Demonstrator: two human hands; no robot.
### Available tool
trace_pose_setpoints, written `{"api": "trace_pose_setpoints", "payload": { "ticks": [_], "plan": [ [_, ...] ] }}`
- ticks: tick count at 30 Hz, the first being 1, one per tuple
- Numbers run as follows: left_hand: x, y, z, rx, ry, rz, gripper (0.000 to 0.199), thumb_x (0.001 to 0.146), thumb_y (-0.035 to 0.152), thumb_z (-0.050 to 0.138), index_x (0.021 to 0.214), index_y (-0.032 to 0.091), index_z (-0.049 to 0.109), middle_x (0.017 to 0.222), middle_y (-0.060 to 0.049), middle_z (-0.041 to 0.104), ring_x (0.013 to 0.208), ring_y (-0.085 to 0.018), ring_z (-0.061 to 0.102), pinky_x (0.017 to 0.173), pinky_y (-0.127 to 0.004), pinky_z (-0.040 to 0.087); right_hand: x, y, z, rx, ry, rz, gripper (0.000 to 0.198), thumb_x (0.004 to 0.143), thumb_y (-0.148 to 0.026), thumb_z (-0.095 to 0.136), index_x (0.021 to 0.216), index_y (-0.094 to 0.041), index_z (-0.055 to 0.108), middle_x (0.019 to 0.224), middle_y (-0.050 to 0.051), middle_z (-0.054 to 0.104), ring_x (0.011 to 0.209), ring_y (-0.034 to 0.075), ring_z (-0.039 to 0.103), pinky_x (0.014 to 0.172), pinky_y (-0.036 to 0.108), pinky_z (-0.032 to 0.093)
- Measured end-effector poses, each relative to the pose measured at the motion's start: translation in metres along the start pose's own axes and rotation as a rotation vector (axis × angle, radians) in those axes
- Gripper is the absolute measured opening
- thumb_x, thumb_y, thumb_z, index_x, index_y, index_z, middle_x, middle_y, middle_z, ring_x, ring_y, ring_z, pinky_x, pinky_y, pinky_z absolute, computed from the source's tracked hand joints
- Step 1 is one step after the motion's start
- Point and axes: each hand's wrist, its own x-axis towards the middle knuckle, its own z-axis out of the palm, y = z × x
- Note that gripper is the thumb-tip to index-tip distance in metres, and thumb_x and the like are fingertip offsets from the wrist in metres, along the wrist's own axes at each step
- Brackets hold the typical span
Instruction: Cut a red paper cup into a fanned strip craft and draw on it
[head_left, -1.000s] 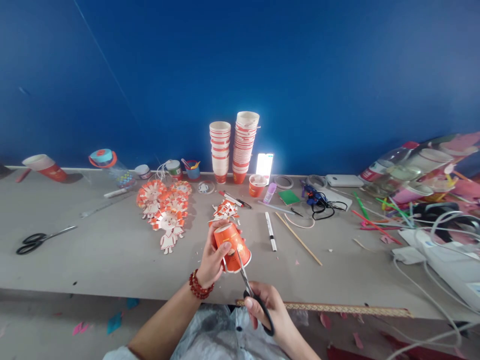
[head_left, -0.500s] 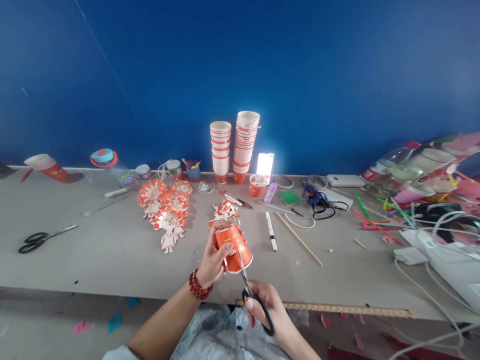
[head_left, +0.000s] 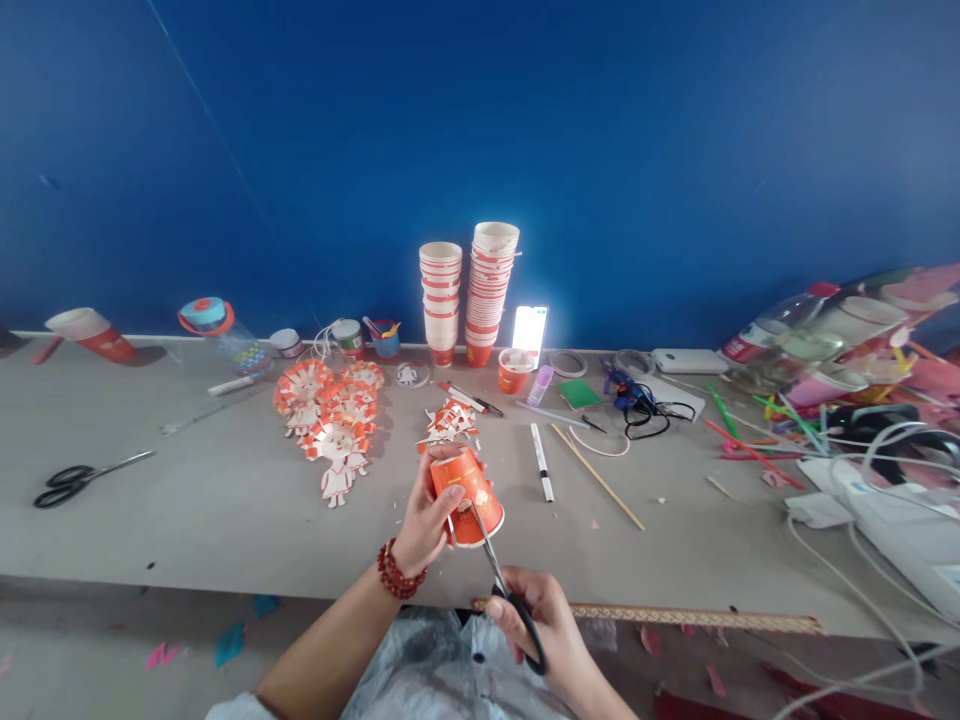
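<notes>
Tilted over the table's front edge is a red paper cup (head_left: 459, 482), its white rim facing down towards me. My left hand (head_left: 426, 515) grips it from the left side, thumb across the front. My right hand (head_left: 534, 610) is closed around the black handles of scissors (head_left: 491, 563), whose blades lie against the cup's wall from the rim upward. Just beyond the cup lies a pile of red and white paper scraps (head_left: 450, 422). Left of it rest several paper-cut figures (head_left: 337, 450) with red fringes.
Two tall stacks of paper cups (head_left: 441, 300) stand by the blue wall, beside a lit phone (head_left: 530, 335). A white marker (head_left: 541, 462) and wooden sticks (head_left: 600, 478) lie to the right. Second scissors (head_left: 82, 478) lie far left. Cables and a cluttered heap (head_left: 847, 350) fill the right side.
The scissors' handles have come closer together and the blades have closed along the cup's wall. My left hand and the cup stay almost in place.
</notes>
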Motion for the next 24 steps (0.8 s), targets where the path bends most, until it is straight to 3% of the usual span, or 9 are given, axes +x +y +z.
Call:
{"api": "trace_pose_setpoints", "payload": {
  "ticks": [9,16,24],
  "plan": [
    [-0.0019,-0.0021,0.0003,0.015,0.007,-0.009,0.034,0.081,0.035,0.071,0.105,0.024,0.051,0.121,-0.008,0.055,0.109,-0.024,0.059,0.092,-0.041,0.052,0.0060,-0.0076,0.0022,0.009,-0.029,-0.051,0.064,0.073,-0.080,0.056,0.059,-0.018,0.045,0.043,-0.004,0.041,0.039,0.008,0.038,0.041,0.020,0.025],
    [-0.0014,-0.0023,-0.0004,0.008,-0.017,-0.001,0.035,0.082,0.036,0.070,0.108,0.024,0.050,0.118,-0.008,0.055,0.109,-0.025,0.059,0.092,-0.040,0.052,0.0045,-0.0026,0.0026,0.005,0.014,0.002,0.064,0.070,-0.081,0.058,0.059,-0.019,0.043,0.043,-0.006,0.036,0.034,0.006,0.034,0.036,0.019,0.021],
    [-0.0047,-0.0036,0.0011,0.020,-0.085,0.008,0.032,0.084,0.032,0.068,0.109,0.025,0.049,0.117,-0.008,0.054,0.109,-0.026,0.058,0.090,-0.043,0.053,0.0080,-0.0093,-0.0008,-0.007,-0.038,-0.021,0.065,0.070,-0.082,0.056,0.060,-0.019,0.044,0.044,-0.003,0.044,0.037,0.008,0.040,0.039,0.019,0.028]
  ]
}}
